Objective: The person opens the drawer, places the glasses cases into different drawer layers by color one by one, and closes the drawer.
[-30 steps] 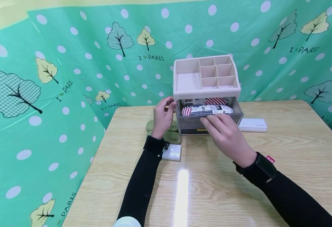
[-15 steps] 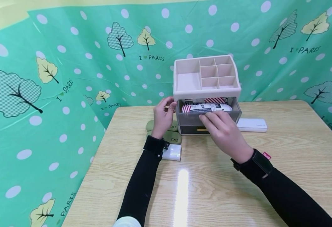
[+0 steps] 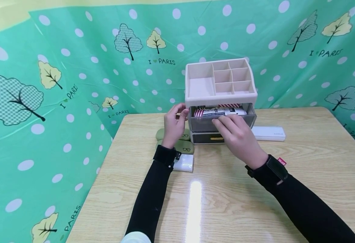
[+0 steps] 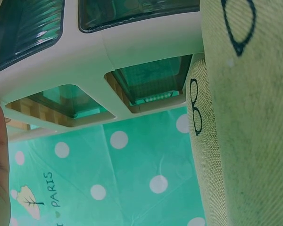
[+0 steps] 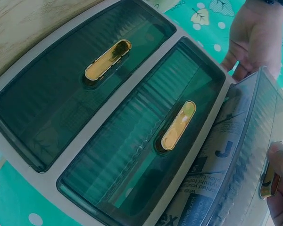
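A white desk organizer (image 3: 221, 100) stands at the back of the table, with a divided tray on top and smoky see-through drawers below. Its top drawer (image 3: 206, 125) is partly pulled out. Inside lies a white package (image 3: 223, 111) with red stripes and dark print. My right hand (image 3: 239, 140) pinches that drawer's gold handle (image 5: 270, 181) between thumb and fingers, as the right wrist view shows. My left hand (image 3: 175, 125) rests its fingers against the organizer's left side. In the right wrist view the two lower drawers (image 5: 146, 136) are closed.
Two olive glasses cases (image 3: 183, 147) lie left of the organizer, under the left wrist, with a white packet (image 3: 184, 163) in front. A flat white box (image 3: 269, 133) lies to its right. A white round object (image 3: 136, 237) shows at the bottom edge. Green cloth (image 3: 153, 84) hangs behind.
The top drawer has slid further into the organizer, pushed back by my right hand on its handle. More of the package is now covered. The left hand has stayed put.
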`<state>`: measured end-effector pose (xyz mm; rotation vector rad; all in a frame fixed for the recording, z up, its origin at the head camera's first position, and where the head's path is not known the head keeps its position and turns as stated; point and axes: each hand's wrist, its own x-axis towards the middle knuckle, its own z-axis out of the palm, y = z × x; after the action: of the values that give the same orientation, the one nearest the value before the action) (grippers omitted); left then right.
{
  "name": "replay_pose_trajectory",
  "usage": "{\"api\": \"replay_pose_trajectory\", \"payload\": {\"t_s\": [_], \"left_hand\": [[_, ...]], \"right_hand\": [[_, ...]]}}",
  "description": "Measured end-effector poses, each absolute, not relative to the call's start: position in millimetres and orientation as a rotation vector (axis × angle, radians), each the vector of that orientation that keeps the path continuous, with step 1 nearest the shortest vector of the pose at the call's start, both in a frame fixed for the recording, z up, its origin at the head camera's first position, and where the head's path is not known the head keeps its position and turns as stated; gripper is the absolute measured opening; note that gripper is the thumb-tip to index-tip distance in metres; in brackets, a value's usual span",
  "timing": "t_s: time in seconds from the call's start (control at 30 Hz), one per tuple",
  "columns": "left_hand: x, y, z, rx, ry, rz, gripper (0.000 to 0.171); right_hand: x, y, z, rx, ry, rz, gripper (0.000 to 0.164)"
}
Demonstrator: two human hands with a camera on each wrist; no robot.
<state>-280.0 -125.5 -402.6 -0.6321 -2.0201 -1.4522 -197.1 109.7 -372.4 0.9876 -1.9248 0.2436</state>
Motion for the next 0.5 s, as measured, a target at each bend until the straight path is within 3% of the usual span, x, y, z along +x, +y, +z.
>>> {"api": "replay_pose_trajectory", "payload": {"t_s": [0.5], "left_hand": [[-278.3, -122.4, -401.0, -0.6, -2.02, -1.47, 0.024]], "right_hand": [[-208.7, 109.8, -374.3, 0.989, -1.902, 0.221, 0.026]]}}
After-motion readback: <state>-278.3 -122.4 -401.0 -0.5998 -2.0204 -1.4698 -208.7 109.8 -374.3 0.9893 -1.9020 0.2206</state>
